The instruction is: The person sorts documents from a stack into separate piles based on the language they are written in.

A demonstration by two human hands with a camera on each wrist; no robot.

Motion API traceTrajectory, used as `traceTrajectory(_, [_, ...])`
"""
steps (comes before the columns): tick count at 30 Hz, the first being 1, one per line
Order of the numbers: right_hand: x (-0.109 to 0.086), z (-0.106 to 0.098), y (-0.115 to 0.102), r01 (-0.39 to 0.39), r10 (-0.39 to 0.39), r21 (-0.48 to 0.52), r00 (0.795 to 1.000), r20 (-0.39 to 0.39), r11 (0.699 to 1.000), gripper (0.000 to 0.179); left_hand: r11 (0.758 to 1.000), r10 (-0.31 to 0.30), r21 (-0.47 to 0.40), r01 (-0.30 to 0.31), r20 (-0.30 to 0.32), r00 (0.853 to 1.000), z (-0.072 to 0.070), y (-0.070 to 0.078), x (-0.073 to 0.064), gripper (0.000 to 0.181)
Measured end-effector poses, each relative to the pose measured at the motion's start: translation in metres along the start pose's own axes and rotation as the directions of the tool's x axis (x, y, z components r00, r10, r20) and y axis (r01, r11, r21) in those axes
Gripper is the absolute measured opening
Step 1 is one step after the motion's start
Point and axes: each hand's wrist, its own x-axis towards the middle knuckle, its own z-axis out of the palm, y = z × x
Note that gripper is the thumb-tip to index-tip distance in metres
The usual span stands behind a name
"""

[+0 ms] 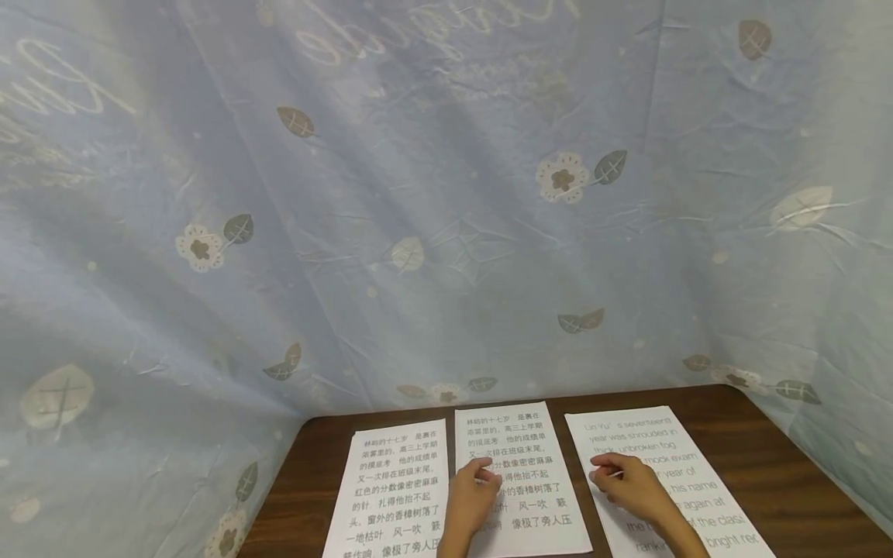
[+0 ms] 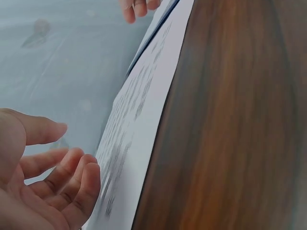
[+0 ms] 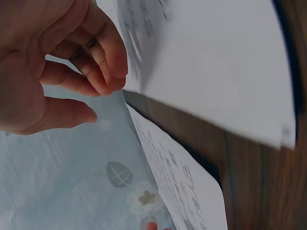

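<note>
Three sheets or thin stacks of printed paper lie side by side. The left paper [image 1: 398, 484] and the middle paper [image 1: 526, 473] carry Chinese characters; the right paper [image 1: 705, 504] carries English lines. Over the middle paper hovers my left hand [image 1: 471, 496], fingers loosely bent and thumb apart from them, as the left wrist view also shows. Above the left part of the right paper is my right hand [image 1: 631, 484]. Its fingers curve loosely, and the thumb stands clear of them in the right wrist view. Neither hand holds anything. Both hands cover some of the print.
The papers lie on a dark brown wooden table [image 1: 307, 473] with rounded back corners. A pale blue curtain [image 1: 446, 310] printed with leaves and flowers hangs behind the table and along both sides.
</note>
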Motion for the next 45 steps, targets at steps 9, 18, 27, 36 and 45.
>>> traceTrajectory(9, [0.005, 0.019, -0.018, -0.008, 0.006, 0.066, 1.000, 0.023, 0.998, 0.039, 0.999, -0.009, 0.035, 0.010, -0.023, 1.000, -0.031, -0.018, 0.005, 0.042])
traceTrajectory(18, [0.007, 0.029, -0.036, -0.003, 0.003, 0.088, 1.000, 0.002, 0.996, 0.042, 0.997, -0.024, 0.072, 0.027, -0.039, 0.999, -0.052, -0.026, 0.010, 0.044])
traceTrajectory(27, [0.007, 0.031, -0.035, -0.008, 0.010, 0.086, 1.000, -0.015, 0.996, 0.041, 0.994, -0.017, 0.110, 0.022, -0.051, 0.999, -0.060, -0.025, 0.008, 0.042])
traceTrajectory(36, [0.007, 0.034, -0.030, -0.011, 0.012, 0.050, 1.000, -0.026, 0.999, 0.041, 0.991, -0.020, 0.129, 0.020, -0.007, 1.000, -0.060, -0.026, 0.007, 0.044])
traceTrajectory(45, [0.008, 0.039, -0.030, -0.014, 0.011, -0.065, 0.999, -0.037, 0.998, 0.042, 0.990, -0.020, 0.141, 0.019, 0.009, 1.000, -0.056, -0.030, 0.008, 0.046])
